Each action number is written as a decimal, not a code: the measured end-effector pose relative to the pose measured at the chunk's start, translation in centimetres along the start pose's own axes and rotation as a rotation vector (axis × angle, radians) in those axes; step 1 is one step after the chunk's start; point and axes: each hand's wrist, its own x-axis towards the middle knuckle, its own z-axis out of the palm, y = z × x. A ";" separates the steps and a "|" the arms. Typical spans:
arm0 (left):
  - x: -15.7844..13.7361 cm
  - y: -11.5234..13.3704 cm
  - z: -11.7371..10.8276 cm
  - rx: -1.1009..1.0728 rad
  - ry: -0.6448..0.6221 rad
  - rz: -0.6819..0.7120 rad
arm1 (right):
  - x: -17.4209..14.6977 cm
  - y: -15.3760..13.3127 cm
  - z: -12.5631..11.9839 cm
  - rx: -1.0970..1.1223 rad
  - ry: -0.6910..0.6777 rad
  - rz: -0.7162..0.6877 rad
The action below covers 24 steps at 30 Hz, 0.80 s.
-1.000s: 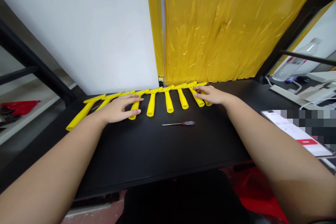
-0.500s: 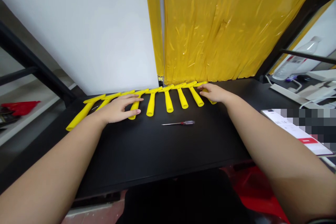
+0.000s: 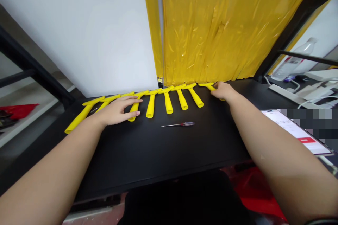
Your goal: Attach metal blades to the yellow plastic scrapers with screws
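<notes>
A row of several yellow T-shaped plastic handles (image 3: 168, 102) lies along the back of the black table (image 3: 158, 158), their round hollow ends toward me. My left hand (image 3: 117, 110) is open, palm down, with its fingers spread over one yellow handle (image 3: 135, 106) and hiding parts of those beside it. At the right end of the row, my right hand (image 3: 224, 91) closes around the last yellow T-shaped handle (image 3: 206, 84); its grip is mostly covered by my fingers. A small screwdriver (image 3: 179, 124) with a clear and red handle lies in front of the row.
Behind the table stand a white panel (image 3: 92, 31) and a yellow plastic curtain (image 3: 200, 28). A phone (image 3: 293, 130) with its screen lit lies at right. Beyond it are a clear bottle (image 3: 293, 59), white cables and a black frame post (image 3: 287, 24).
My right hand has shifted right with the end handle, widening its gap from the neighbouring one. My left hand has stayed in nearly the same place.
</notes>
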 end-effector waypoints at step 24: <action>-0.1 10.6 1.7 -0.472 0.412 0.273 | -13.1 -8.9 -0.8 0.919 -1.043 -0.719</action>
